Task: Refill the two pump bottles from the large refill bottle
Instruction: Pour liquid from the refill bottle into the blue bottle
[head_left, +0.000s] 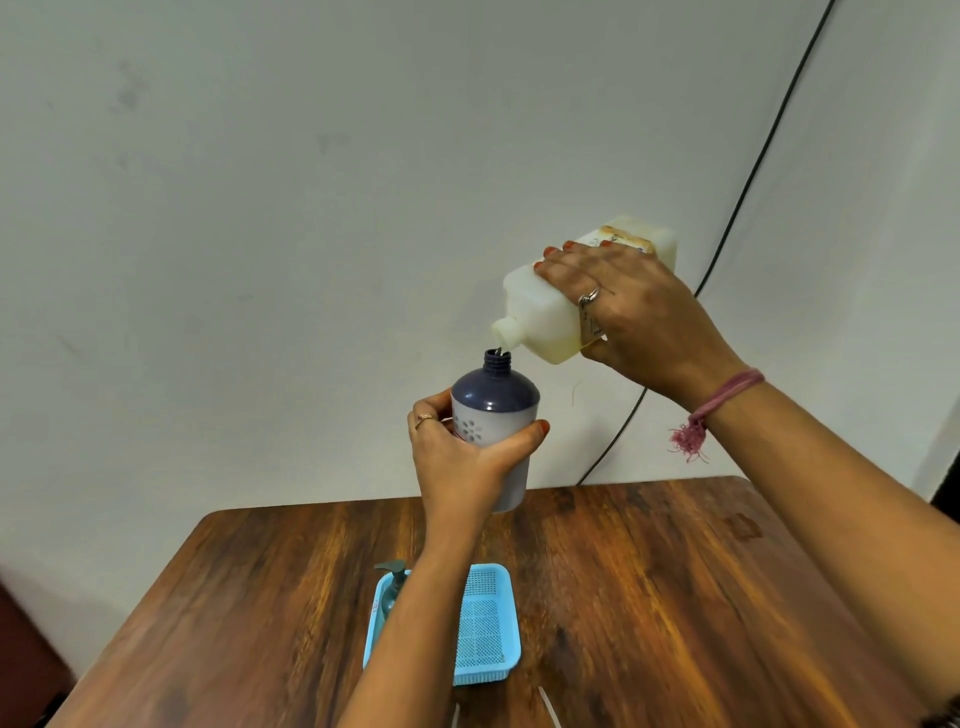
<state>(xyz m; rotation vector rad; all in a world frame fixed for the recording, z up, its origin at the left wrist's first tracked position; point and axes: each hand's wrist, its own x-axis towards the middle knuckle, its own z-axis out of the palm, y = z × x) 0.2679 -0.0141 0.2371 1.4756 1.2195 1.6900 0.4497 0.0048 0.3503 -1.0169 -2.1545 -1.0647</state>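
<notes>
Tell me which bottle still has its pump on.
The teal pump bottle in the blue plastic basket. The purple-topped bottle in the left hand and the white refill bottle both have bare necks.

The cream refill bottle (550, 306) is tilting spout-down at right of centre, dripping into the open neck of the upright purple-topped bottle (493, 400) at centre. A second pump bottle (390, 590) is lying in the blue basket (488, 623), lower centre.
</notes>
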